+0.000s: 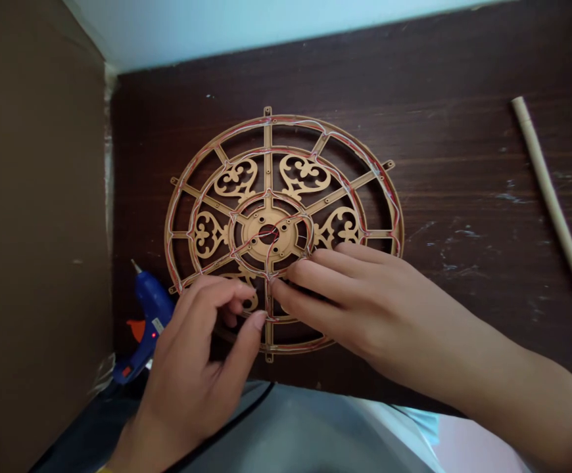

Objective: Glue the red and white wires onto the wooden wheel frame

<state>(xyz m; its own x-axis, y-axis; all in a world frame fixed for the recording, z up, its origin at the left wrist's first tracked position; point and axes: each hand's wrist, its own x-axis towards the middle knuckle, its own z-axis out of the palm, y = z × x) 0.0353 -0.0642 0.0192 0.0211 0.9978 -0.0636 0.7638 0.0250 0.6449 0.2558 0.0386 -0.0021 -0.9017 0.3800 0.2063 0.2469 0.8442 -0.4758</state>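
A round gold-coloured frame point(290, 238), with rings, spokes and scrollwork, lies flat on the dark table. Thin red and white wires point(269, 258) run along its rings and spokes, some crossing the centre hole. My right hand point(350, 295) rests over the lower right of the frame. Its fingers are close together, with thumb and index tips at the wires by the lower spoke; the exact grip is partly hidden. Over the lower left, my left hand point(207, 341) has its fingers curled and its thumb apart from the index finger, with nothing visible between them.
A blue glue gun point(152, 302) with an orange trigger and a lit red light lies left of the frame. A light wooden stick point(555, 197) lies at the right on the table point(453, 157). A brown panel point(39, 217) stands along the left, and a black cord point(237, 420) runs below.
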